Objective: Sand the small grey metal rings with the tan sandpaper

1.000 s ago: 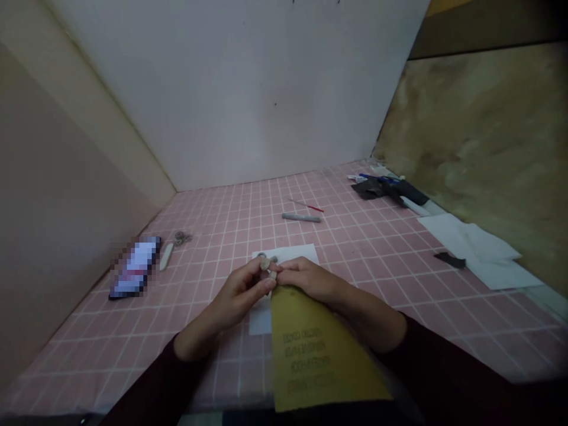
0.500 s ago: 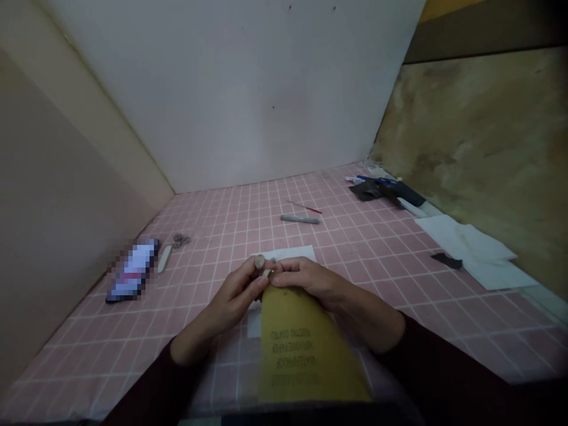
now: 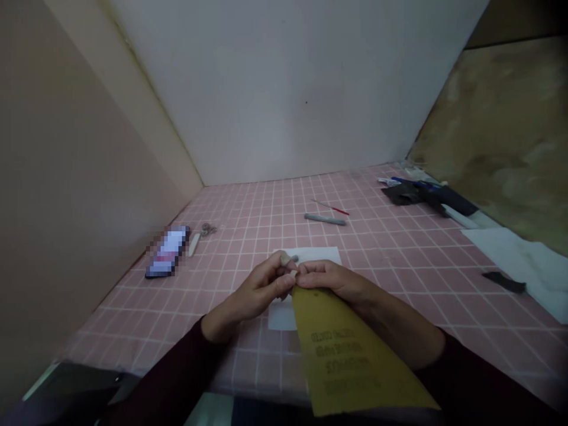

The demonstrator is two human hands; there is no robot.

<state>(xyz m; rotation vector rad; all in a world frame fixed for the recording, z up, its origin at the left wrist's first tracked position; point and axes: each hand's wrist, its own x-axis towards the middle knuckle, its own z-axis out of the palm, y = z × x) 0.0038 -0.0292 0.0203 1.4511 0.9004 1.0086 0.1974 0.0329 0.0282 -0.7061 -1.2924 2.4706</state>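
My left hand (image 3: pixel 260 287) is closed around a small greyish piece (image 3: pixel 291 258), whose rounded end shows above the fingers; the rest is hidden. Its thumb and fingertips meet those of my right hand (image 3: pixel 339 281). Between the fingers of my right hand is one end of a yellow-brown sheet of sandpaper (image 3: pixel 346 361), printed side up, which slopes down toward me. The printing includes the words "abrasive paper". Beneath both hands a white paper sheet (image 3: pixel 281 316) lies on the table. Exactly where the sandpaper touches the piece is hidden by my fingers.
A phone (image 3: pixel 168 254), a pale flat stick (image 3: pixel 194 244) and a small metal item with loops (image 3: pixel 207 229) lie left. Beyond my hands are a grey rod (image 3: pixel 325 219) and a thin red-handled tool (image 3: pixel 339 210). Dark scraps (image 3: pixel 403 192) and white paper (image 3: pixel 539 272) sit along the right wall.
The view has turned, so everything on the table appears farther right. The sandpaper's near end has swung to the right. Both hands keep their hold, close together.
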